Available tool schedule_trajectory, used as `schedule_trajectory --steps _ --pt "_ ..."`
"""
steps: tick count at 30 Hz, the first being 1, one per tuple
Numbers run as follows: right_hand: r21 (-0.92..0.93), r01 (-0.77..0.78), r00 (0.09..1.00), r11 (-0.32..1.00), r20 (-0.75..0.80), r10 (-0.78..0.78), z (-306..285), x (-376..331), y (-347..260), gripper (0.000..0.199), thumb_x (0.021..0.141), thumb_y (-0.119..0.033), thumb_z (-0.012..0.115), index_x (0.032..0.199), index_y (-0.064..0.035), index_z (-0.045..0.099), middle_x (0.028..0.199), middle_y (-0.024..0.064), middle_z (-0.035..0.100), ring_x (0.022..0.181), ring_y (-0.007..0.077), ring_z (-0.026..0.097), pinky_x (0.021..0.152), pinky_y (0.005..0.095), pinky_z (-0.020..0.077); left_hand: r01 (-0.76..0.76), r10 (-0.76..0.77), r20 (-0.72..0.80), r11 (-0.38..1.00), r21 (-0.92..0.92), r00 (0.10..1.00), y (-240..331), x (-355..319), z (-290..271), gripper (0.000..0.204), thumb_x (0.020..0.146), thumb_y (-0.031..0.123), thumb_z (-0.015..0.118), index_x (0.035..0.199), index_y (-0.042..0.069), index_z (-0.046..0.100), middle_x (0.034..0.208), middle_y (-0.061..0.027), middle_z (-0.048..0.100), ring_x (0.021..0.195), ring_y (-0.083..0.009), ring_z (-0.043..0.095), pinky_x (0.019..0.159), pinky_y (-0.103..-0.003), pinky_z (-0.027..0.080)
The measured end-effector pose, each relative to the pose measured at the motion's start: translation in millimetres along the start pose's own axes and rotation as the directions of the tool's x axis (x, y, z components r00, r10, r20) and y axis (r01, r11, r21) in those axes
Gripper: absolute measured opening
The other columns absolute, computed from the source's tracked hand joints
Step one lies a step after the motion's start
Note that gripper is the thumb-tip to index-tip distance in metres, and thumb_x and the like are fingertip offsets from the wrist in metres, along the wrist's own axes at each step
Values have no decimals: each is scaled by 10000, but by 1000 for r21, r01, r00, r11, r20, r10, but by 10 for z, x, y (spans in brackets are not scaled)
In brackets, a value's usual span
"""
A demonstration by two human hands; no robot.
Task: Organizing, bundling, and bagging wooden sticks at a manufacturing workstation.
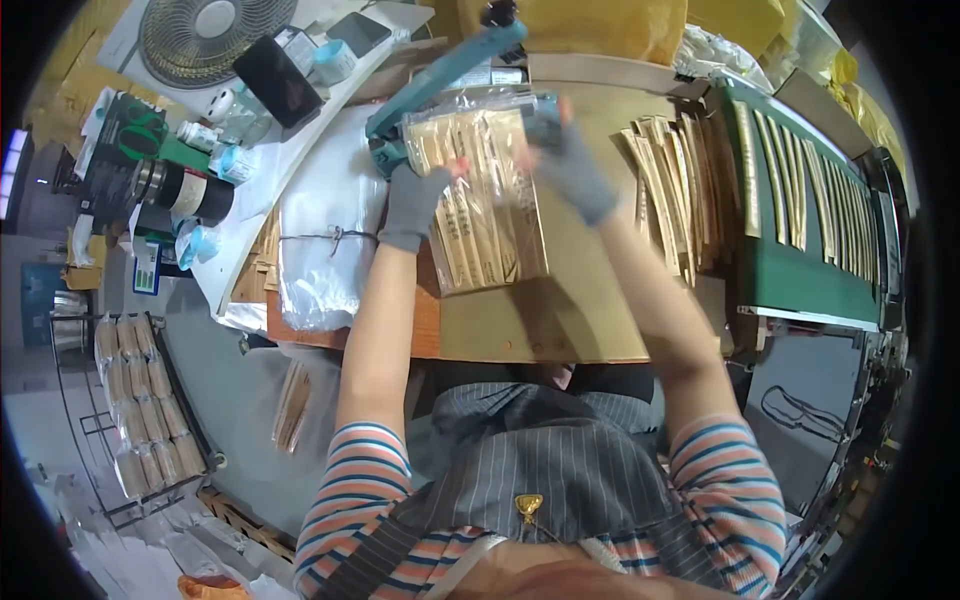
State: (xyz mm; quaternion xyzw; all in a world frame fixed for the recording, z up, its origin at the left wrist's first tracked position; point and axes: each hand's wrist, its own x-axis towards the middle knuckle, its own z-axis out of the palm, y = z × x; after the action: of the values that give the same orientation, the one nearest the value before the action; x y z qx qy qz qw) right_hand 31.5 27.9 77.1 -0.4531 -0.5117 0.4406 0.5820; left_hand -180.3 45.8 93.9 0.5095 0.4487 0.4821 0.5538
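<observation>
The single camera sat on the person's head, looking steeply down and forward over the workbench [590, 330] at close range, its fisheye bending the edges; both forearms entered from the lower edge.

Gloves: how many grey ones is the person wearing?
2. One is on the left hand, gripping the clear bag of wrapped chopsticks at its left edge; the other is on the right hand, at the bag's top right corner.

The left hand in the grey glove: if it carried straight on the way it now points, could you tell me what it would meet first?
The left hand, holding the clear bag of paper-wrapped chopsticks, points up and away from the person. Straight on, it would probably first meet the teal heat sealer just beyond its fingertips, though depth is hard to judge here.
</observation>
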Motion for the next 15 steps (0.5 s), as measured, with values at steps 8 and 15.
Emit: schedule_trajectory --steps 8,15 --pt "150 -128 989 980 -53 138 496 -1544 177 403 755 -97 711 1076 13 495 972 76 610 895 134 573 791 292 479 -118 122 -22 982 148 992 -430 -1336 42 379 708 133 745 1037 11 604 941 -38 648 829 -117 593 721 -267 483" --pt "-602 155 974 784 -40 -223 204 -1746 345 513 842 -278 602 1220 26 434 1103 223 510 1036 361 484 908 390 391 -171 310 68 319 932 948 -443 -1477 -961 362 885 412 474 837 98 648 687 -129 616 663 -329 601 584 -406 455"
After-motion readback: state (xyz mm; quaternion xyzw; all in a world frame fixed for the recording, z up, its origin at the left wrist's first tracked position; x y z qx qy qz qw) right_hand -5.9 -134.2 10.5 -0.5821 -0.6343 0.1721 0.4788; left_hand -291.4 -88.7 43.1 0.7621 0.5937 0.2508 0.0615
